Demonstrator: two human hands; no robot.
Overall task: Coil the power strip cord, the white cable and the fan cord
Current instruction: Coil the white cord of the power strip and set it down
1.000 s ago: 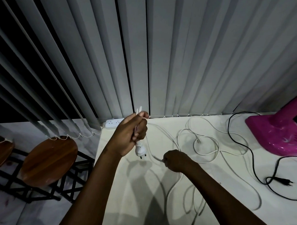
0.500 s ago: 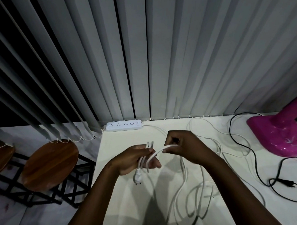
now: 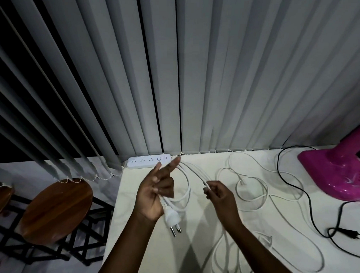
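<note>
The white power strip (image 3: 149,161) lies at the table's far left corner. My left hand (image 3: 155,190) holds loops of the power strip cord (image 3: 185,184) against its palm, two fingers pointing up, and the white plug (image 3: 173,216) hangs below it. My right hand (image 3: 219,194) pinches the same cord a little to the right. A thinner white cable (image 3: 252,192) lies loose across the table's middle. The black fan cord (image 3: 307,200) snakes from the pink fan base (image 3: 335,172) to its plug (image 3: 349,233) at the right.
The white table (image 3: 143,237) ends at its left edge beside my left arm. Two round wooden stools (image 3: 56,209) on black frames stand on the floor to the left. Grey vertical blinds (image 3: 197,75) hang right behind the table.
My hands have moved apart. The right hand has slid along the cord to the right, and the left hand has opened its upper fingers with another loop laid in it.
</note>
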